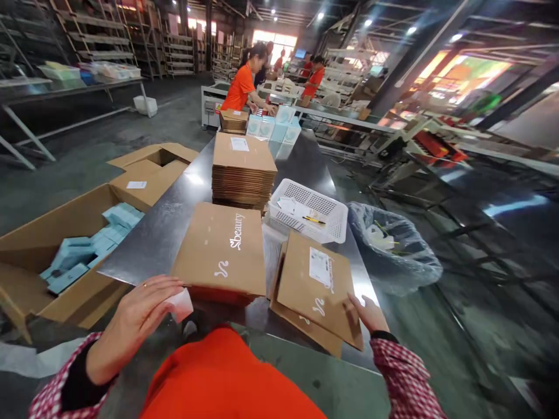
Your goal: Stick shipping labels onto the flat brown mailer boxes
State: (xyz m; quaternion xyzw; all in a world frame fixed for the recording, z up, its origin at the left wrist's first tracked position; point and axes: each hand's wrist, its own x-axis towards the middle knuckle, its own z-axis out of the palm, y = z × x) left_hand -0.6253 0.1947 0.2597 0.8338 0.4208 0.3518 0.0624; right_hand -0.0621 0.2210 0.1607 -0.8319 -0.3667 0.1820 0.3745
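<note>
My left hand (146, 311) is closed around a small white slip of paper (180, 304). Its fingertips reach the near left corner of a stack of flattened cardboard boxes (225, 247) with white "beauty" print. On the right, my right hand (370, 313) grips the right edge of a flattened cardboard box (301, 285). This box carries a white label (320, 266) and lies askew over other flat boxes. My right fingertips are partly hidden at the cardboard's edge.
Behind the front stack rises a taller pile of flat cardboard (242, 174). A white plastic basket (279, 203) holds papers and a yellow pen. A lined bin (419, 262) stands right of the metal table (170, 233); an open carton (26, 233) with blue boxes stands left. A co-worker (239, 87) handles light-blue boxes.
</note>
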